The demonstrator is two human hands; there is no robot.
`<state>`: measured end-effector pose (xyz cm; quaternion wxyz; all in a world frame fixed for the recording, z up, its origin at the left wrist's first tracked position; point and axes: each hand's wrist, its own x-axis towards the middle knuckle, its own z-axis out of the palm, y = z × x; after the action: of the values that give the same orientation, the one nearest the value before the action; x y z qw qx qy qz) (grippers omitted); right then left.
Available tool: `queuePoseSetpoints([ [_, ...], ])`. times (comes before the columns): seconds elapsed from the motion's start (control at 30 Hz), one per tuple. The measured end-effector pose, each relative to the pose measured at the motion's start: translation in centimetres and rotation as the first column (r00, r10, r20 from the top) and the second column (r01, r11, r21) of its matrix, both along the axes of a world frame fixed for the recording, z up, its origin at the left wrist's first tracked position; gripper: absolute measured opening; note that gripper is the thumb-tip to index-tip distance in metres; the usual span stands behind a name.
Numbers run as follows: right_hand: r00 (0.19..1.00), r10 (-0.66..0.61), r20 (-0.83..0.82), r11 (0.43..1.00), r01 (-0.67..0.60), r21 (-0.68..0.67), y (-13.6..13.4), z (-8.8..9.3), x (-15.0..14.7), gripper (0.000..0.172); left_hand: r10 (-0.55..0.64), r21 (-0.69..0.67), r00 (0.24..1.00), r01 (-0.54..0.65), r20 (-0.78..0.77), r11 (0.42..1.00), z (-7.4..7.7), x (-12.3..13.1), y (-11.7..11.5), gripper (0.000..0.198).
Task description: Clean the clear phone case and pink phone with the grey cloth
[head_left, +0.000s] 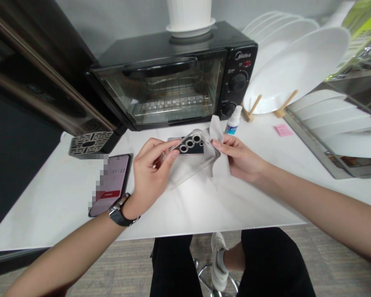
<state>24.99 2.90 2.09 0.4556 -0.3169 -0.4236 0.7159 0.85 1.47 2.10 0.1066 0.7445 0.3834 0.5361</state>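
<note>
My left hand (pixel 151 167) pinches one edge of a clear phone case (pixel 190 167) with its thumb and fingers. Several round camera rings line the case's upper end, and it is held tilted above the white counter. At the opposite edge, my right hand (pixel 243 159) is closed on a light grey cleaning cloth (pixel 216 128) with a zigzag border, which touches the case. A dark flat object shows behind the clear case, partly hidden by it. Just beyond my right hand stands a small white spray bottle (pixel 234 119) with a blue label.
A phone (pixel 114 179) with a lit timer screen lies left of my left hand. Behind stands a black toaster oven (pixel 173 90) bearing a white pot (pixel 190 16). White plates (pixel 299 66) lean in wooden holders at right, near a pink sticky note (pixel 283 130) and metal rack (pixel 315 144).
</note>
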Motion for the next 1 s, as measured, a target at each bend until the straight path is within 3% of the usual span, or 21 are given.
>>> queuePoseSetpoints([
  [0.17, 1.0, 0.008, -0.01, 1.0, -0.007, 0.013, -0.4, 0.6, -0.1, 0.024, 0.035, 0.028, 0.999, -0.035, 0.026, 0.999, 0.0, -0.2, 0.2, 0.022],
  [0.47, 0.995, 0.099, 0.006, 0.994, -0.099, -0.037, -0.2, -1.0, -0.4, 0.043, -0.147, 0.008, 0.978, 0.149, -0.146, 0.989, 0.1, 0.0, -0.6, 0.03],
  [0.57, 0.997, 0.079, -0.023, 0.996, -0.08, -0.034, -0.2, -1.1, -0.5, 0.042, -0.123, 0.013, 0.984, 0.126, -0.128, 0.992, 0.0, 0.0, -0.6, 0.029],
  [0.8, 0.998, 0.042, -0.048, 0.999, -0.043, -0.027, -0.2, 0.0, 0.1, 0.021, 0.025, 0.009, 1.0, -0.025, -0.002, 1.0, 0.3, 0.2, -0.3, 0.021],
  [1.0, 0.999, 0.041, -0.023, 0.999, -0.041, -0.015, -0.4, 0.0, -0.2, 0.027, -0.072, -0.014, 0.996, 0.071, -0.058, 0.997, 0.3, 0.1, -0.3, 0.024],
])
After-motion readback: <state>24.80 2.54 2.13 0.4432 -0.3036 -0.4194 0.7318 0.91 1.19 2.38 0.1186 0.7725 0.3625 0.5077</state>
